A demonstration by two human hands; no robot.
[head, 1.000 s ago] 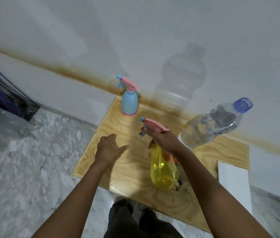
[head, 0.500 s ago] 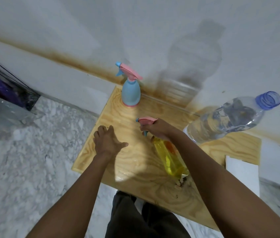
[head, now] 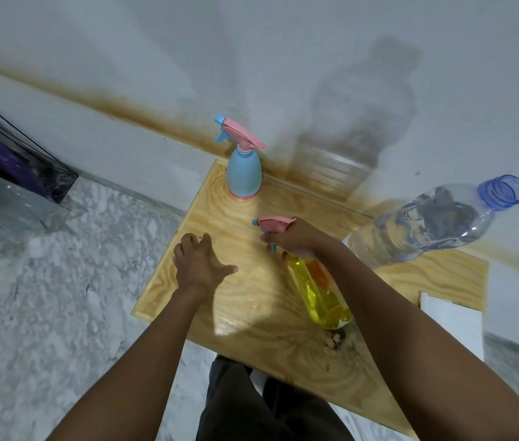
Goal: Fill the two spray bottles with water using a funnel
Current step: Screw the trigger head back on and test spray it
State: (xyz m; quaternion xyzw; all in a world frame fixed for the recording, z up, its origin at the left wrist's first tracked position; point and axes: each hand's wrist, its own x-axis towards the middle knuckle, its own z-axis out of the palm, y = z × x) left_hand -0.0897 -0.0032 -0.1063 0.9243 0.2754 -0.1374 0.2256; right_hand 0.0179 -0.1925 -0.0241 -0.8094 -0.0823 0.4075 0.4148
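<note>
A yellow spray bottle [head: 320,291] with a pink trigger head stands on the wooden board [head: 251,313], leaning toward me. My right hand [head: 296,238] is closed around its neck just under the pink head. My left hand [head: 199,265] hovers over the board to the left of it, fingers spread, holding nothing. A blue spray bottle [head: 243,173] with a pink head stands upright at the board's far edge by the wall. A large clear water bottle [head: 433,224], uncapped and partly full, stands at the right. No funnel is in view.
The board lies on a marble floor [head: 45,297] against a stained white wall. A white flat piece [head: 452,323] lies on the board's right edge. A dark bag [head: 13,160] and clear plastic sit at the far left. My legs [head: 251,405] are below the board.
The yellow bottle has moved slightly away from me in my right hand, and its lean has increased. My left hand has stayed over the board beside it.
</note>
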